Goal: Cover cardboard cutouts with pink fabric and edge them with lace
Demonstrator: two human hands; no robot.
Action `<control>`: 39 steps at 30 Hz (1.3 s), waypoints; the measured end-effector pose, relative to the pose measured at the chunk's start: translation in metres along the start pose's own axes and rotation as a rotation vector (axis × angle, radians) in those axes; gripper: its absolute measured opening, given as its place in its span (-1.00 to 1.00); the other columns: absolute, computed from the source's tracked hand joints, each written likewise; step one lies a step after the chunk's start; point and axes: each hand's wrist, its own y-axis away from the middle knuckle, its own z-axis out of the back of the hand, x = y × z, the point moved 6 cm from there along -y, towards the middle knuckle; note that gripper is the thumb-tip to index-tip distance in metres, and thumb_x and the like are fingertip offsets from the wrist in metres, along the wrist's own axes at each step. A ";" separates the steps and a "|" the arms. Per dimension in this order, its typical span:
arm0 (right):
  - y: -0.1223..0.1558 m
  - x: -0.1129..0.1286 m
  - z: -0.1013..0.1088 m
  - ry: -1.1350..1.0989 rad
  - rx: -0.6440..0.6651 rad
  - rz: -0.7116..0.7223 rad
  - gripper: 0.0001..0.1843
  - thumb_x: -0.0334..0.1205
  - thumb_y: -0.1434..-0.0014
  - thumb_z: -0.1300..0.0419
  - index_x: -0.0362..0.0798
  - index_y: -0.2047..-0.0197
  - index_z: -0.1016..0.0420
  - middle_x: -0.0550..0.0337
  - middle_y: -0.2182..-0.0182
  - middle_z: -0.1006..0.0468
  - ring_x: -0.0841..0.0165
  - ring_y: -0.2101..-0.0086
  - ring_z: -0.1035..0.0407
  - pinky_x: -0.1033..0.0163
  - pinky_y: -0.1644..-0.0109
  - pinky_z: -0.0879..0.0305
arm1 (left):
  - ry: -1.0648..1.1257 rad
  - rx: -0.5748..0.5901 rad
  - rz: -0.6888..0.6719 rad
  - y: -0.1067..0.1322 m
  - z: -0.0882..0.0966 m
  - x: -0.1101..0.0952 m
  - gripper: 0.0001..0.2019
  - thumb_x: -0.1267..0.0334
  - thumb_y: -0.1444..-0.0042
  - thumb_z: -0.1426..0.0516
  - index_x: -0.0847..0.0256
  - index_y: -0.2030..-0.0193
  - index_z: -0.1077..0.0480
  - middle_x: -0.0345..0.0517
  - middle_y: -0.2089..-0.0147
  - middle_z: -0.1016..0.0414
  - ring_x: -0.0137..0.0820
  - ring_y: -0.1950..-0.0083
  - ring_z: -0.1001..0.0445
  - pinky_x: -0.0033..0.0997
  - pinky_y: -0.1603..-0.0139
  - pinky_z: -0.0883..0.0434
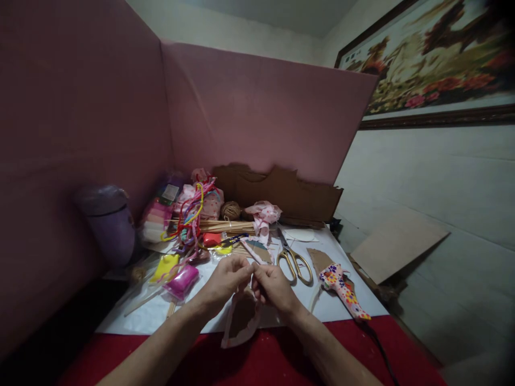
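Observation:
My left hand point(231, 274) and my right hand point(276, 287) meet above the front edge of the white sheet, fingertips pinched together. Between and below them hangs a fabric-edged cardboard piece point(242, 316), brown in the middle with a pale cloth border folded round its rim. Both hands grip its upper end, and the fingers hide the exact spot they pinch. Just beyond the hands lies another cloth-edged cardboard piece point(259, 251). Gold-handled scissors point(295, 262) rest to the right of it. Farther right is a flower-patterned glue gun point(344, 292) beside a brown cardboard scrap point(319, 260).
At the left are a purple lidded container point(108, 228), yellow point(164, 267) and magenta clay packets point(182, 281), and colourful pipe cleaners point(195, 209). Behind lie wooden sticks point(225, 227), a twine ball point(230, 210) and crumpled pink cloth point(263, 214). Pink panels point(257, 118) enclose the back and left.

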 end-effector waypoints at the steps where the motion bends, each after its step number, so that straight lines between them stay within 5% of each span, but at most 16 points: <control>1: 0.001 0.004 0.002 0.090 -0.051 0.067 -0.37 0.34 -0.04 0.01 -0.08 0.65 -0.28 0.26 0.77 -0.30 0.51 0.73 -0.13 0.37 0.63 0.02 | -0.015 -0.023 -0.002 0.001 0.000 -0.001 -0.63 -0.02 0.05 -0.18 0.25 0.51 -0.22 -0.36 0.68 -0.18 -0.62 0.71 -0.08 -0.60 0.72 -0.01; 5: 0.013 0.024 0.014 0.516 -0.356 0.290 -0.50 0.09 -0.18 -0.02 -0.04 0.65 -0.32 0.18 0.68 -0.34 0.41 0.58 -0.21 0.29 0.47 0.00 | -0.011 -0.037 0.003 0.002 -0.004 -0.004 -0.64 0.00 0.06 -0.19 0.23 0.53 -0.20 -0.38 0.69 -0.16 -0.62 0.71 -0.08 -0.60 0.71 -0.02; 7: 0.016 0.027 0.019 0.551 -0.444 0.302 -0.58 0.03 -0.16 -0.07 -0.02 0.63 -0.34 0.19 0.66 -0.34 0.40 0.57 -0.19 0.27 0.46 0.03 | 0.026 0.009 0.002 0.003 -0.008 -0.004 -0.66 0.02 0.04 -0.18 0.24 0.52 -0.20 -0.38 0.67 -0.16 -0.62 0.70 -0.09 -0.59 0.70 -0.04; 9: 0.012 0.024 0.020 0.357 -0.375 0.258 -0.57 0.09 -0.13 -0.08 -0.03 0.59 -0.33 0.22 0.67 -0.32 0.43 0.61 -0.17 0.29 0.51 0.03 | 0.066 0.032 -0.040 0.002 -0.008 -0.007 -0.68 0.06 0.03 -0.19 0.25 0.50 -0.23 -0.34 0.62 -0.22 -0.61 0.65 -0.15 -0.58 0.66 -0.11; 13: 0.001 0.007 0.006 -0.251 -0.001 -0.023 -0.49 0.26 -0.03 -0.10 -0.08 0.50 -0.29 0.32 0.69 -0.29 0.57 0.74 -0.05 0.41 0.70 0.18 | 0.134 -0.024 -0.158 0.000 0.002 -0.011 -0.72 0.14 0.07 -0.24 0.26 0.48 -0.26 -0.26 0.54 -0.34 -0.58 0.59 -0.25 -0.55 0.59 -0.19; 19: 0.008 0.006 -0.006 -0.520 0.222 -0.210 -0.56 0.12 0.01 -0.24 -0.13 0.47 -0.29 0.36 0.67 -0.30 0.64 0.73 -0.07 0.50 0.73 0.26 | 0.119 -0.108 -0.150 -0.001 0.009 -0.011 -0.79 0.25 0.16 -0.29 0.29 0.48 -0.36 -0.24 0.56 -0.39 -0.55 0.61 -0.26 -0.55 0.63 -0.19; 23: 0.011 0.006 -0.008 -0.529 0.242 -0.247 -0.57 0.09 0.02 -0.26 -0.14 0.47 -0.30 0.35 0.66 -0.31 0.65 0.72 -0.09 0.51 0.73 0.23 | -0.025 -0.118 -0.139 0.000 0.005 -0.015 -0.87 0.27 0.09 -0.23 0.30 0.45 -0.47 -0.17 0.52 -0.46 -0.50 0.52 -0.34 -0.52 0.51 -0.27; 28: 0.007 0.003 -0.007 -0.459 0.195 -0.211 -0.52 0.16 0.02 -0.22 -0.14 0.48 -0.29 0.35 0.70 -0.31 0.64 0.76 -0.08 0.49 0.75 0.24 | -0.290 -0.118 -0.293 0.002 0.002 -0.022 -0.88 0.28 -0.01 -0.16 0.25 0.41 -0.52 -0.08 0.39 -0.54 -0.36 0.32 -0.45 -0.41 0.27 -0.34; 39: 0.006 -0.003 -0.010 -0.352 0.133 -0.155 -0.53 0.18 -0.03 -0.16 -0.13 0.46 -0.31 0.35 0.74 -0.33 0.62 0.77 -0.12 0.51 0.77 0.21 | -0.994 -0.168 -0.514 0.010 0.000 -0.021 -0.85 0.45 -0.02 -0.03 0.23 0.53 -0.29 -0.16 0.53 -0.34 -0.45 0.49 -0.26 -0.46 0.45 -0.16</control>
